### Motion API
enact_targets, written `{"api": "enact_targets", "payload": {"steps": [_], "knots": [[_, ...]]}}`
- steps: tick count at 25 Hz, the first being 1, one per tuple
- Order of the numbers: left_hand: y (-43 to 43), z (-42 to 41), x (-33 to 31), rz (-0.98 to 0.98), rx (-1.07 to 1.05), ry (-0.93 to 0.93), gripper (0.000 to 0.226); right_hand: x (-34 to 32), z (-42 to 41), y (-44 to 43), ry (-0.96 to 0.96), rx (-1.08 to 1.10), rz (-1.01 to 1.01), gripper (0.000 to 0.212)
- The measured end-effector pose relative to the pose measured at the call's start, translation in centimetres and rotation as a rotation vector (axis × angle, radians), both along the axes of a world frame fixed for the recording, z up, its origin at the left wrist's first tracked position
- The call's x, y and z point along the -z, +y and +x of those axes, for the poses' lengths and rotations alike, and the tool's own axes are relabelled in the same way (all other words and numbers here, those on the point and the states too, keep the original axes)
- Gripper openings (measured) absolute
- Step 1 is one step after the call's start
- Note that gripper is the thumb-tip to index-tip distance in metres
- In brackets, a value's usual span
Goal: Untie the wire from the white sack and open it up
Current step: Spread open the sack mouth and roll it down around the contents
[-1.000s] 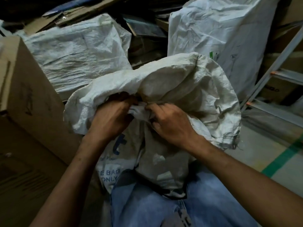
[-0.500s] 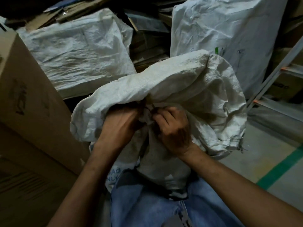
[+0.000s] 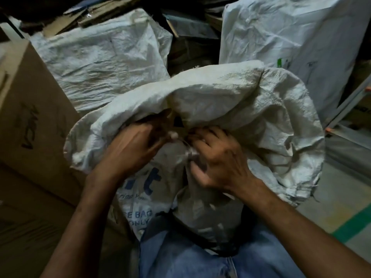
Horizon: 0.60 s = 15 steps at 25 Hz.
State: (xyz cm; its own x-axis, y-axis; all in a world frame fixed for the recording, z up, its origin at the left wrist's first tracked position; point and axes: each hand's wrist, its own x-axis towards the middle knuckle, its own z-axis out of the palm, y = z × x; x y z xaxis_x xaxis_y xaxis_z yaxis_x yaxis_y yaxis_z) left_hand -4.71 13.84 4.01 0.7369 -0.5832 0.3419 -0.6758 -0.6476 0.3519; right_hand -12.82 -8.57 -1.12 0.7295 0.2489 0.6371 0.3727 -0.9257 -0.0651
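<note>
Sack [image 3: 230, 101] looks crumpled, neck gripped by left hand [image 3: 132, 145] and right hand [image 3: 218, 157].

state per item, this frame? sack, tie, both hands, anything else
white sack, neck bunched shut, top flopped over the hands
wire, thin strand at the neck, not off
left hand, grips sack neck
right hand, fingers curled at wire, blurred, grip unclear
tall sack behind, stuffed, upright
</note>
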Motion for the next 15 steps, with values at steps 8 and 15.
{"api": "enact_targets", "payload": {"steps": [8, 15], "knots": [[-2.1, -1.3, -0.6, -0.174, -0.080, -0.375, 0.026, -8.3, 3.7, 0.8, -0.274, 0.096, -0.043, 0.051], [-1.1, -1.2, -3.2, 0.119, -0.393, -0.615, 0.076, -12.7, 8.8, -0.9, -0.062, 0.051, -0.111, 0.016]]}}
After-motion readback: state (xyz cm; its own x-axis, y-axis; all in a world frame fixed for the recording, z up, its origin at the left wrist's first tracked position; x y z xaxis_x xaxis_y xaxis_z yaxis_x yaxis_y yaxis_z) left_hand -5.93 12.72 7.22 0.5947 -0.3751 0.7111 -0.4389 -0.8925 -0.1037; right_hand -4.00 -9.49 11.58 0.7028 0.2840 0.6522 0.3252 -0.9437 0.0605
